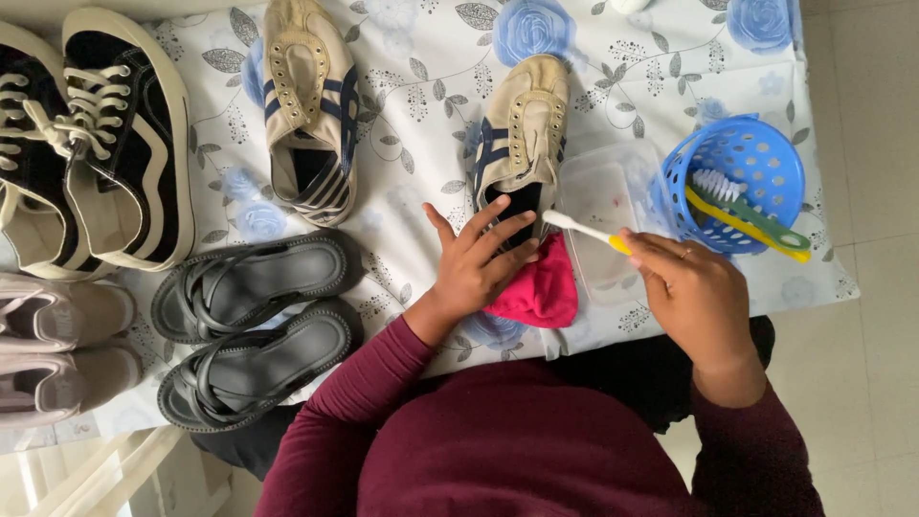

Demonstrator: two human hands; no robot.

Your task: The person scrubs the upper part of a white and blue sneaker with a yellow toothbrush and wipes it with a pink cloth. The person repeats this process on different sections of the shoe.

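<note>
Left grip (476,260): I see it spread flat, clasping nothing, pressing the heel of the cream canvas sneaker with navy stripes (522,134) to steady it.
Right grip (691,292): closed around the white-and-yellow plastic toothbrush (586,230), head aimed at the sneaker opening just left of it.
Magenta cloth (539,287): under the left grip, cushioning the sneaker.
Blue perforated plastic basket (766,153): above the right grip, within reach on the floral-covered surface (421,86).

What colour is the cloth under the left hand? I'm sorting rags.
Bright pink cloth, clearest in the head view, partly under the left hand.
</note>
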